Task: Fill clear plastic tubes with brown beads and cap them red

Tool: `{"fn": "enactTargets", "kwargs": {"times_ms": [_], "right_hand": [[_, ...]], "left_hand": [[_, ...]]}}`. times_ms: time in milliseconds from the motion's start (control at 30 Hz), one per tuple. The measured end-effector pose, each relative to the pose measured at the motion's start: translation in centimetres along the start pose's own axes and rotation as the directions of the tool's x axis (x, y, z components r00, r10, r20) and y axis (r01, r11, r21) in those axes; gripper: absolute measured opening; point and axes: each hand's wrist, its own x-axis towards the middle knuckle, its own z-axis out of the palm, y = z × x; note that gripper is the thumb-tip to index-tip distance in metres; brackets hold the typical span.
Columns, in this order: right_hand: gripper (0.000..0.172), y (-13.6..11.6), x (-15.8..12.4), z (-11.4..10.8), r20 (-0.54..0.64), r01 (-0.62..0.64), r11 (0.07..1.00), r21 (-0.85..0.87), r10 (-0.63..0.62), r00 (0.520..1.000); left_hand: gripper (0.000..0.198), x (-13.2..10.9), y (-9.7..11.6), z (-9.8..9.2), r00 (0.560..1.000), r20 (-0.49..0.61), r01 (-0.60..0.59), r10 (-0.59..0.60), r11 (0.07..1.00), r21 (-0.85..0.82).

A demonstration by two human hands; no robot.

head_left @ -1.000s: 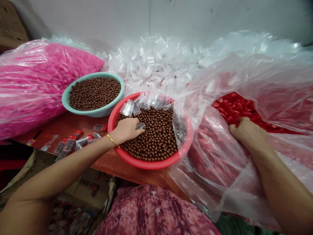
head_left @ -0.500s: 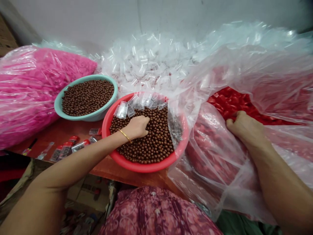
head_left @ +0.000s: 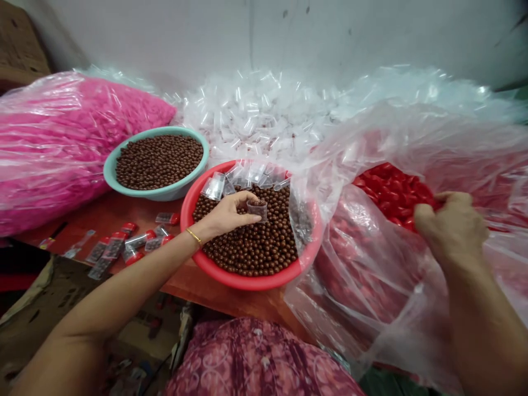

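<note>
Clear cup (head_left: 258, 213): where is it located?

Over the brown balls (head_left: 251, 256) in the red basin (head_left: 247, 282), pinched between the thumb and fingers of the left hand (head_left: 226, 216); brown balls show at its mouth.

And the right hand (head_left: 456, 223)?

Partly curled at the red caps (head_left: 391, 190) in the opening of a plastic bag (head_left: 367, 258). Its fingertips are hidden, so one cannot tell whether it grips anything.

What obstructs the basin?

The bag's loose film overlaps its right side. Several loose cups (head_left: 214, 186) lie along its far side, on the balls.

What surrounds it?

To the left, a teal basin (head_left: 160, 194), also filled with brown balls, stands beside a bulging pink bag (head_left: 53, 143). Nearer the front edge, filled tubes (head_left: 140, 240) with red caps lie in a loose group. Behind, a heap of clear cups (head_left: 247, 113) spans the middle.

The surface and room?

A reddish-orange table (head_left: 181, 281) bears the basins; a pale, marked wall (head_left: 198, 33) rises behind. Brown cardboard (head_left: 20, 41) occupies the upper left corner, and an open carton (head_left: 37, 322) sits below the table edge.
</note>
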Motion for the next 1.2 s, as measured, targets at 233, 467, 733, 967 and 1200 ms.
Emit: {"fn": "enactTargets", "kwargs": {"times_ms": [233, 467, 733, 967, 1200], "right_hand": [[0.015, -3.8, -4.1, -4.2, 0.288, -0.066, 0.699, 0.713, -0.206, 0.935], [0.027, -9.4, -9.5, -4.4, 0.443, 0.000, 0.563, 0.827, -0.651, 0.617], [0.027, -13.4, -12.8, -3.6, 0.524, -0.216, 0.477, 0.852, -0.787, 0.327], [0.022, -14.1, -14.2, -2.2, 0.303, 0.023, 0.343, 0.939, -0.858, 0.415], [0.028, -15.7, -13.4, -1.8, 0.442, -0.295, 0.335, 0.895, -0.753, 0.488]], "left_hand": [[0.023, -1.5, 0.6, 0.7, 0.992, 0.066, 0.120, -0.110, 0.980, -0.157], [0.023, -3.2, 0.4, 1.3, 0.991, 0.043, 0.136, -0.131, 0.974, -0.179], [0.017, -4.8, -0.7, 1.8, 0.996, -0.077, -0.047, 0.052, 0.996, 0.072], [0.021, -5.0, -1.2, 2.1, 0.996, -0.089, -0.032, 0.022, 0.993, -0.113], [0.017, -5.3, -1.2, 2.0, 0.999, -0.037, 0.029, -0.035, 0.986, -0.164]]}}
